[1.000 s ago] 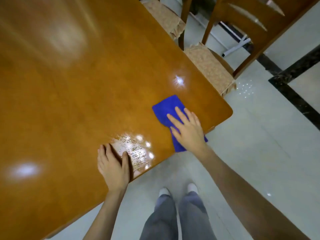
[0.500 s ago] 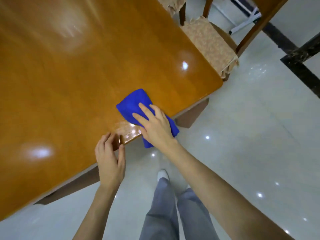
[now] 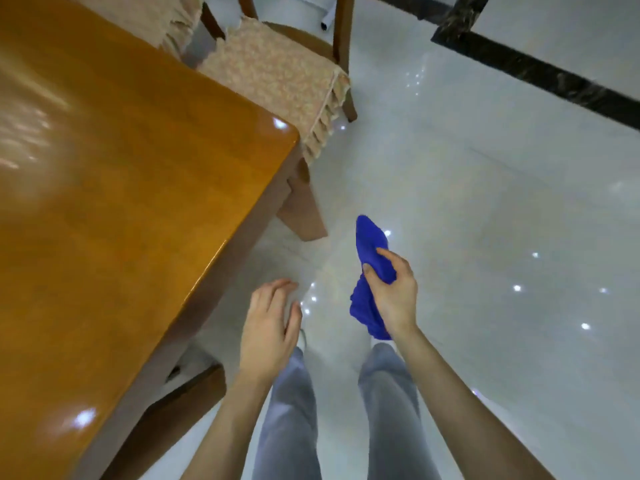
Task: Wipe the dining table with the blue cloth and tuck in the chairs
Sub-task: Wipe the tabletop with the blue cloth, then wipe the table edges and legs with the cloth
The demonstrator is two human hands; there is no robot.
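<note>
Head view: right hand [image 3: 393, 294] grips blue cloth [image 3: 372, 247], lifted off table [image 3: 138, 202]; left hand [image 3: 268, 334] slack, empty

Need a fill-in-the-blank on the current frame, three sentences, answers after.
1. The right hand grips the blue cloth in the air above the ____.
2. The left hand is open and holds ____.
3. Of the two hands, the ____ one is nearer the table.

Missing words: floor; nothing; left.
</note>
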